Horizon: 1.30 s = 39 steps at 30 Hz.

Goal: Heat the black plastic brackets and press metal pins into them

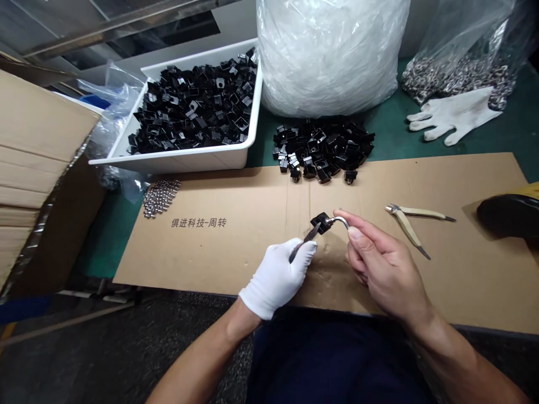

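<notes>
My left hand, in a white glove, is closed around a slim dark metal tool that looks like tweezers. The tool's tip meets a small black plastic housing held above the cardboard. From the right, my bare right hand pinches a bent hex key. Its far end meets a small silver fitting on the housing's right side. Whether the fitting sits inside the housing I cannot tell. Behind my hands lies a pile of similar black housings, a few with metal fittings in them.
A white bin of black housings stands back left, near small metal pins. Cutting pliers lie right on the cardboard sheet. Behind are a large plastic bag, a spare glove and bagged metal fittings. A dark object sits far right.
</notes>
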{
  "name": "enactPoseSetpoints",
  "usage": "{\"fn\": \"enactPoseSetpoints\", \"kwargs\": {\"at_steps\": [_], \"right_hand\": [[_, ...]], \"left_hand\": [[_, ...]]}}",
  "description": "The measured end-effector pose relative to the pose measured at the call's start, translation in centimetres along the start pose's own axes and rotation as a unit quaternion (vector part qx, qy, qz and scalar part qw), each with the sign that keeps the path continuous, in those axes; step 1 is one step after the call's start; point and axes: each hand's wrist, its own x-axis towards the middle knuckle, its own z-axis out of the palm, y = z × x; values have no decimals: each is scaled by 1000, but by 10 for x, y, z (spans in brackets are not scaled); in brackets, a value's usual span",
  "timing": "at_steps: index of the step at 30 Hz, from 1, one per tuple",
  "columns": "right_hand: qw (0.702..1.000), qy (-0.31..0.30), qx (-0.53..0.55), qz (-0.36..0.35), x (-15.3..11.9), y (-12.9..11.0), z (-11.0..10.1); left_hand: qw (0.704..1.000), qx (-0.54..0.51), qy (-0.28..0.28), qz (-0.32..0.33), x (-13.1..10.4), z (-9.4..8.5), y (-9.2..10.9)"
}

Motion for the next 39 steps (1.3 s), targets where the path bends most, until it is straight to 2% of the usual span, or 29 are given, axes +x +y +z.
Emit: {"fn": "enactPoseSetpoints", "kwargs": {"at_steps": [4,9,12,15,17,22,30,39], "right_hand": [[999,-30,11,44,2,0,-8],[993,-65,-4,97,8,-3,-15],[989,-77,3,124,11,-2,-20],[980,-101,16,169,12,4,-26],[977,-106,27,185,12,8,-28],[979,-85,53,176,15,11,-30],[958,-114,161,210,20,6,-32],[934,-157,195,257,25,3,-46]], "left_hand": [[997,78,-8,24,3,-7,-6],[978,198,-43,58,10,-16,-13],[956,280,-48,76,14,-23,-20],[922,372,-60,92,16,-28,-27],[908,399,-71,104,17,-30,-31],[923,366,-56,106,19,-30,-28],[957,269,-61,92,14,-29,-20],[958,271,-42,87,10,-26,-21]]}}
